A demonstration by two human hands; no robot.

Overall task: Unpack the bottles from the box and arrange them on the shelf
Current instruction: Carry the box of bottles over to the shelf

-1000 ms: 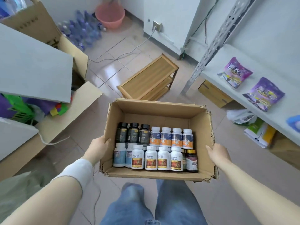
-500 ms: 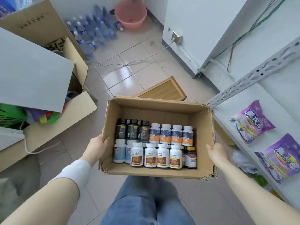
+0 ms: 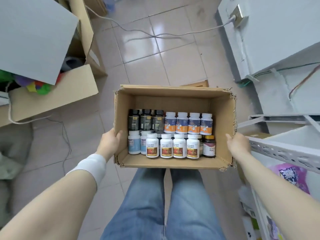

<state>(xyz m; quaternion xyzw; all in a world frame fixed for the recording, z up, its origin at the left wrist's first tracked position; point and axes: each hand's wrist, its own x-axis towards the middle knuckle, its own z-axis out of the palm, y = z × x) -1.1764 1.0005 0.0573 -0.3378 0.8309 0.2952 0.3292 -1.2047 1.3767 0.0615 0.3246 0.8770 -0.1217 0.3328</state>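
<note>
Grip unchanged — left hand and right hand still clasp the box by its side walls, fingers curled round them; bottles stay packed inside — shelf now nearer, right.

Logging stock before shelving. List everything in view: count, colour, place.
Cardboard box: one, brown, centre.
Dark bottles: three, black, box's back row, left.
Orange-labelled bottles: four, white, back row, right.
Red-labelled bottles: four, white, front row.
Blue-labelled bottles: two, white, front left.
Brown bottle: one, gold-capped, front right corner.
Shelf: one, grey metal, right.
Purple packet: one, purple, lower right.
Large carton: one, brown, left.
Cable: one, grey, across floor tiles.
Jeans: blue, below box.
Left hand: grip on box's left wall.
Right hand: grip on box's right wall.
</note>
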